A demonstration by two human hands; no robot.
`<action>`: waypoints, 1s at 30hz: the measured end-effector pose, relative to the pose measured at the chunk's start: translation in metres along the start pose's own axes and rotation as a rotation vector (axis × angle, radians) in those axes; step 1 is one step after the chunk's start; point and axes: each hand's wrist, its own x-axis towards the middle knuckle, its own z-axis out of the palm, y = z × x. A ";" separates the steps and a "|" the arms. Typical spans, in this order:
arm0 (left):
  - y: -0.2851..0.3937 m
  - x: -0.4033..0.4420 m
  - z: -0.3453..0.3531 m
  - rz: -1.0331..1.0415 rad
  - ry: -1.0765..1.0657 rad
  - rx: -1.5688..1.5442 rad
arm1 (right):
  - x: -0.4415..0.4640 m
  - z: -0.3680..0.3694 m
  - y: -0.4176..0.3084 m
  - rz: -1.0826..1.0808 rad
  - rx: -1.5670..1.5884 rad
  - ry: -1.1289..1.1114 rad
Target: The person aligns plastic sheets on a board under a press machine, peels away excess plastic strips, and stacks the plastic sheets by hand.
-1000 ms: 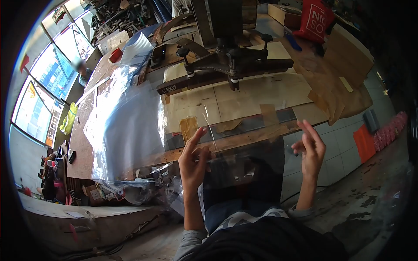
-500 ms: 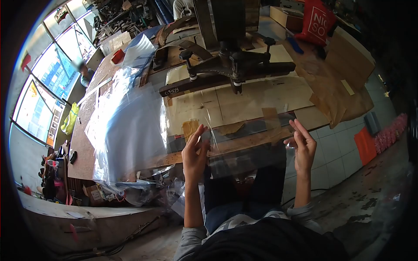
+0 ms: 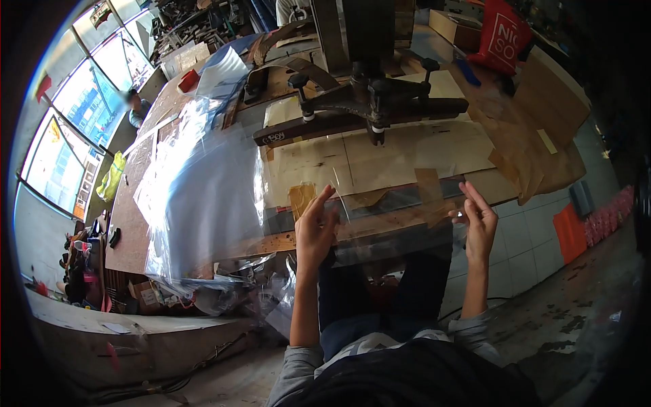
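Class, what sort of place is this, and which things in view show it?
Probably a small workshop: a heavy, press-like machine hangs over a broad table, and clear plastic sheets lie on it.

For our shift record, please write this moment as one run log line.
left hand: holds clear plastic sheet; right hand: holds sheet's other side; sheet: spans between hands; clear sheet pile: on worktable, left

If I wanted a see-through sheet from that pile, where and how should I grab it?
Probably pinch the plastic sheets by their near edge, coming from the front: they look thin, and that edge seems to overhang the table, leaving room underneath.
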 end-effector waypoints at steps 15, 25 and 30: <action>0.005 0.004 -0.001 -0.049 0.037 -0.032 | 0.014 0.004 0.007 0.059 -0.006 -0.057; 0.001 0.003 -0.003 -0.077 0.056 0.061 | 0.006 0.003 0.003 0.105 -0.052 -0.061; -0.009 0.003 -0.005 0.001 0.042 0.095 | 0.005 0.002 0.004 0.120 -0.073 -0.083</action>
